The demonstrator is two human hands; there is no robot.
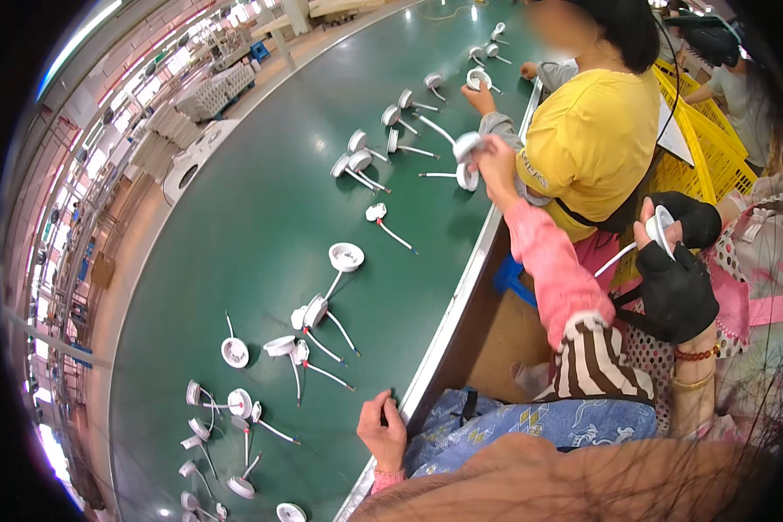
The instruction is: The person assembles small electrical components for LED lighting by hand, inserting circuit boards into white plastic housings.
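My right arm, in a pink sleeve, stretches out over the green belt. My right hand point(496, 165) is closed around a white round lamp part point(467, 145) with a white cable trailing from it, slightly blurred. Right beneath it shows a second white round part point(467, 177) with its own cable; whether my fingers touch that one I cannot tell. My left hand point(383, 431) rests at the belt's near edge with its fingers curled in. Nothing shows in it. Closest to it on the belt is a small white connector piece point(301, 353) with a red detail and a cable.
Several white round parts with cables lie scattered along the green belt point(261, 187). A metal rim point(435, 352) borders it. Ahead, a co-worker in yellow holds a white part point(478, 80). Black-gloved hands point(677, 291) at right hold another white piece. Yellow crates point(700, 165) stand behind.
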